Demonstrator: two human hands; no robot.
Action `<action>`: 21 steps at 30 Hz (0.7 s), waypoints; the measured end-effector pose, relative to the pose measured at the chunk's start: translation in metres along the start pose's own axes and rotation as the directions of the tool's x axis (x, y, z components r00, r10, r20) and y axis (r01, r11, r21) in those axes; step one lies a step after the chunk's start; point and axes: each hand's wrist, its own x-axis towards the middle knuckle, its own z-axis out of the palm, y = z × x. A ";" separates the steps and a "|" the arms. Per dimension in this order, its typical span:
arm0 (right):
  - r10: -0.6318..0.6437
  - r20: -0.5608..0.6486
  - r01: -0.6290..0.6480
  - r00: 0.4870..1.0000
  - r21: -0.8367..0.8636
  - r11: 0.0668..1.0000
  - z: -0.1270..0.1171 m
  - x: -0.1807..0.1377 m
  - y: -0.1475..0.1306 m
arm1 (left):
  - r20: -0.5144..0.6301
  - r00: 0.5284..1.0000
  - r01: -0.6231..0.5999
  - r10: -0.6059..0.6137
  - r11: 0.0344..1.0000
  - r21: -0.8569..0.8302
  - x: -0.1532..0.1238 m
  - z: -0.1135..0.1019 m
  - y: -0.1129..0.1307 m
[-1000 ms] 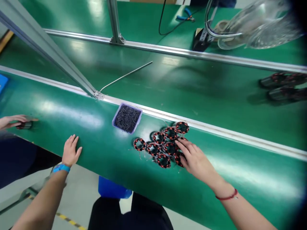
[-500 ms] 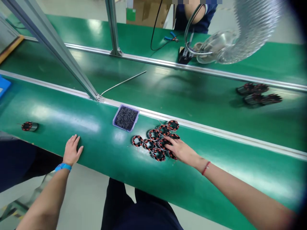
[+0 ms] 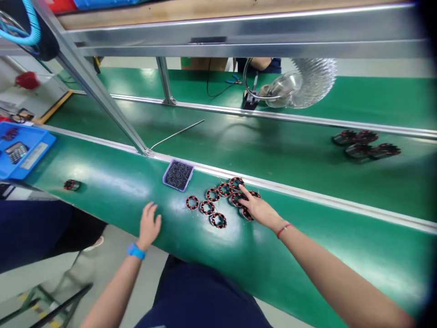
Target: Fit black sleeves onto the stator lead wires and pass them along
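Note:
My right hand reaches over the right side of a group of motor stators with copper-coloured windings. Its fingers are spread, the index finger stretched towards a stator at the back. Another finger lies over a stator just in front, and the palm partly covers more stators on the right. Several others stand apart to the left, among them a front stator and a leftmost stator. My left hand is near the bench's front edge, fingers loosely apart, holding nothing.
A purple tray of small dark pins stands by the metal rail. One stator lies on its side at left, near a blue bin. More stators are beyond the rail. A slanted metal post and a flexible duct rise ahead.
My left hand has moved right along the bench edge. A stator under my right fingers has shifted back and right, away from the front ones. The view has tilted up, showing a shelf beam.

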 end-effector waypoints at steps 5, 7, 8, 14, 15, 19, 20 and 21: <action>-0.119 0.108 0.119 0.987 0.008 0.993 -0.007 0.025 0.019 | 0.186 0.982 0.002 0.029 0.987 -0.164 0.001 0.041 0.128; -0.125 0.107 0.124 0.986 0.016 0.992 -0.006 0.025 0.021 | 0.231 0.972 -0.018 0.040 0.995 -0.095 0.014 0.053 0.153; -0.119 0.102 0.118 0.988 0.013 0.993 -0.005 0.023 0.020 | 0.257 0.966 -0.022 0.026 1.000 -0.020 0.022 0.058 0.161; 0.026 0.030 -0.026 0.999 0.014 1.000 0.010 -0.020 0.004 | 0.320 0.941 0.008 -0.110 0.953 0.304 0.057 0.080 0.181; 0.065 0.023 -0.066 0.998 0.024 0.998 0.015 -0.030 0.001 | 0.316 0.941 0.002 -0.117 0.940 0.341 0.059 0.083 0.183; 0.170 -0.003 -0.169 0.986 0.062 0.984 0.036 -0.073 -0.010 | 0.344 0.935 -0.075 -0.084 0.902 0.425 0.064 0.087 0.187; 0.174 -0.014 -0.173 0.985 0.069 0.983 0.041 -0.082 -0.011 | 0.374 0.926 -0.125 -0.043 0.902 0.413 0.064 0.087 0.187; 0.177 -0.024 -0.174 0.984 0.076 0.982 0.045 -0.091 -0.012 | 0.414 0.910 -0.191 0.010 0.898 0.397 0.064 0.086 0.188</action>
